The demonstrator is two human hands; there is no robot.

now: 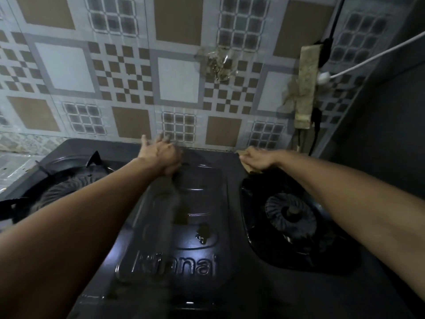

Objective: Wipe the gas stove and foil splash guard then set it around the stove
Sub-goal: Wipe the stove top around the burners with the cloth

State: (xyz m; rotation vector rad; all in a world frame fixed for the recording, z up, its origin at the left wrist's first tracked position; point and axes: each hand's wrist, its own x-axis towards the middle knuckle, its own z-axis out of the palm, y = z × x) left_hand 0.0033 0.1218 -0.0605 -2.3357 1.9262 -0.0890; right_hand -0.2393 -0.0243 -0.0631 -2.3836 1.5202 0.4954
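Both hands reach to the back edge of the black gas stove (202,226): the left hand (164,157) is fisted on a blurred grey cloth (169,203), the right hand (257,158) flat (grip unclear). The stove looks heavy, rigid, greasy; no foil guard visible.

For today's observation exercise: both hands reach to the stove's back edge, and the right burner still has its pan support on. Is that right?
Not quite. The head view shows the right burner bare; the pan support sits on the left burner. Both the left hand and right hand do reach the stove's back edge.
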